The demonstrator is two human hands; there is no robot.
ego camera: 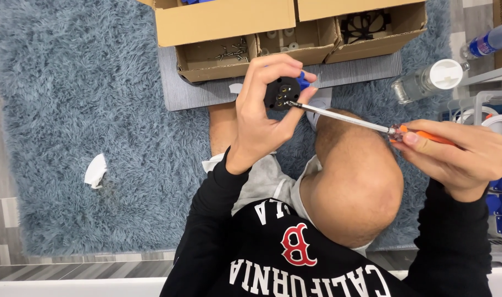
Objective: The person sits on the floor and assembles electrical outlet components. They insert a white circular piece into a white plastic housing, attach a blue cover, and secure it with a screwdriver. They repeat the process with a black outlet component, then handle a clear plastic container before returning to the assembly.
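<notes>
My left hand (262,118) is closed around a small round black plastic part with a blue piece on its far side (284,91), fingers curled over its top and thumb pressed up along its near edge, holding it in the air above my knee. My right hand (462,157) is wrapped shut on the orange handle of a long screwdriver with a bright steel shaft (344,116), whose tip meets the face of the black part, just beside my left thumb.

I judge the part to be light and rigid (hard moulded plastic, by the look of it), small enough to twist in the fingers, so pinching it by the rim on opposite sides seems the surest hold. The screwdriver is stiff, and its smooth shaft would slip; the handle is the place to grip it.

Beyond my left hand lie open brown cardboard boxes (223,22) on a grey mat. The small compartment nearest that hand (215,60) holds loose dark screws; the next one holds pale ring-shaped pieces; the one beyond my right hand (372,33) holds a black fan-like frame. A clear plastic bottle with a white cap (429,80) lies beyond my right hand, on a shaggy blue-grey rug (80,99).
</notes>
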